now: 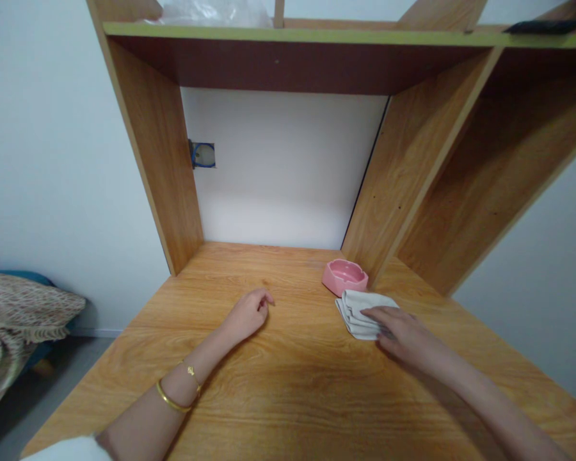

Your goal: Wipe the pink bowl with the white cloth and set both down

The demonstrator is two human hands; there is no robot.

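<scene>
My right hand [403, 333] lies flat with fingers stretched out on a folded white cloth [358, 310] on the wooden desk [292, 384]. Just behind the cloth sits a pink dish [344, 276], close to the shelf's upright panel. My left hand [249, 312] rests on the desk to the left of the cloth, fingers loosely curled, holding nothing. Gold bracelets ring the left wrist.
A wooden shelf unit [403, 160] rises from the back of the desk with a board overhead. A blue wall socket box [202, 154] shows on the white wall. A bed with a patterned blanket [14, 320] stands at the left.
</scene>
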